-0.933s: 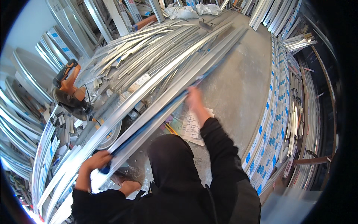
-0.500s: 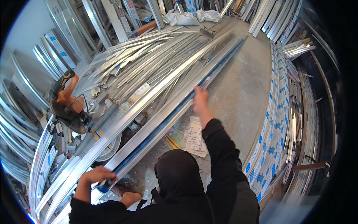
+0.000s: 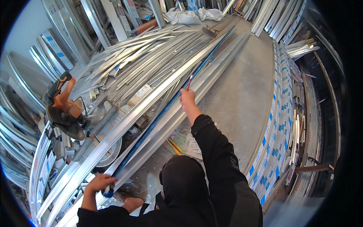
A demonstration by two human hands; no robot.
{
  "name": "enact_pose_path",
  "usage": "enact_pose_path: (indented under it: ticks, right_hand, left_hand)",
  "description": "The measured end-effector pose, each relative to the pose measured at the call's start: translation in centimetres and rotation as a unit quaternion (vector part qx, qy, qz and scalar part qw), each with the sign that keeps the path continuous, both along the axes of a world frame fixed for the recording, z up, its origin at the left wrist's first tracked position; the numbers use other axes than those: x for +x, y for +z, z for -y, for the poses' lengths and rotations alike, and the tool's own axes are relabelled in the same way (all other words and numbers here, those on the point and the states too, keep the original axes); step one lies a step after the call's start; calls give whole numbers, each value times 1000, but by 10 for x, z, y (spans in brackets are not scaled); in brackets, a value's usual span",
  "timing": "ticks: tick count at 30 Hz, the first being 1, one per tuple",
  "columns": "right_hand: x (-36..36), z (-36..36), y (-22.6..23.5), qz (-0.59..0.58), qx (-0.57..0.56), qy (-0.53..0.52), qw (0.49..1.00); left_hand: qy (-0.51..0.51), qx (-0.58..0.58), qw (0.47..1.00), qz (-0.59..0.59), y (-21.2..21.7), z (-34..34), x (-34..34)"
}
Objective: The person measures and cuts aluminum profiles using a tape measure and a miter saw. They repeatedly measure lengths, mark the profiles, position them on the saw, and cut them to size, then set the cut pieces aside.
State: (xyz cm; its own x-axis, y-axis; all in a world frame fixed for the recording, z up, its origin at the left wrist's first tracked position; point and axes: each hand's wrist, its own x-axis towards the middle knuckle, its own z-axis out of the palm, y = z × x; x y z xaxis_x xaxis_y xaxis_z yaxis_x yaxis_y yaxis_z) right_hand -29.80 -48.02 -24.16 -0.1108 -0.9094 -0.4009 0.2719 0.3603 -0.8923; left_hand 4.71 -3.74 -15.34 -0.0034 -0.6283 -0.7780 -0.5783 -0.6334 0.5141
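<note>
A long silvery metal profile (image 3: pixel 166 125) slants from lower left to upper right, with a dark blue strip (image 3: pixel 159 120) along its left side. My left hand (image 3: pixel 99 183) is closed at the near end of the profile, around a small blue-and-black tool (image 3: pixel 108 192) mostly covered by the fingers. Farther up, my right hand (image 3: pixel 187 99) pinches a slim red pen (image 3: pixel 190 81), held upright over the profile beside the blue strip. Another shiny profile (image 3: pixel 124 126) lies to the left, across an orange-and-black miter saw (image 3: pixel 67 104).
Loose metal strips (image 3: pixel 140 64) are heaped on the floor beyond the saw. Paper sheets (image 3: pixel 193 145) and yellow pencils (image 3: pixel 174 145) lie under the profile. Wrapped profiles (image 3: pixel 278 113) are stacked along the right. White sacks (image 3: pixel 183 17) stand at the back.
The profile now shows its blue strip along the left side instead of the middle. My right hand has moved left, and the red pen in it now shows plainly.
</note>
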Motion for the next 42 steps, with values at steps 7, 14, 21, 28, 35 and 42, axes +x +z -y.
enact_pose_path:
  ticks: [7, 14, 21, 28, 35, 42]
  right_hand:
    - [-20, 40, -5, 3, 20, 6, 1000]
    - [-17, 46, -11, -16, 38, -14, 999]
    - [-2, 36, -14, 13, -17, -2, 1000]
    - [16, 23, -9, 7, -46, 3, 999]
    - [20, 18, -9, -3, -65, 28, 998]
    - [24, 16, -19, -9, -42, 31, 999]
  left_hand:
    - [177, 83, 977, -88, 29, -101, 35]
    - [120, 69, 990, -37, 26, -57, 19]
    - [81, 2, 996, -30, 31, 49, -2]
    - [51, -62, 994, -73, 7, 164, -41]
    - [54, -80, 992, -80, -16, 221, -65]
    - [74, -84, 986, -124, -31, 238, -69]
